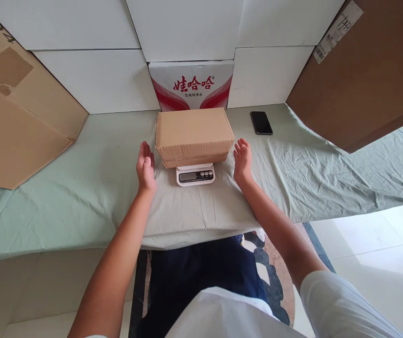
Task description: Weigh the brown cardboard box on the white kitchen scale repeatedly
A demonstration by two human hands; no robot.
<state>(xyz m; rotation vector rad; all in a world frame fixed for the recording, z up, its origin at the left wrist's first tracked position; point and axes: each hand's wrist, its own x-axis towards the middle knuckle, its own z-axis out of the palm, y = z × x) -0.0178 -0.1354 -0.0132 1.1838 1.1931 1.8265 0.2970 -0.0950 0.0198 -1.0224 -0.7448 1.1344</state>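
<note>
Left hand (146,167) and right hand (243,160), both unclenched and empty, just beside a cardboard box (195,131), apparently to leave its weight on the white scale (197,182) beneath, display (188,176) uncovered on the near side, presumably for reading, black phone (261,123) off right.

- A single view looks out from the person's head, facing forward and down over the table (328,173).
- The shirt (229,314) lies nearest, at the lower edge; the left hand (145,168) and right hand (243,160) sit farther off, around mid-frame.
- White panels (187,28) close the far side; floor (374,239) shows below.
</note>
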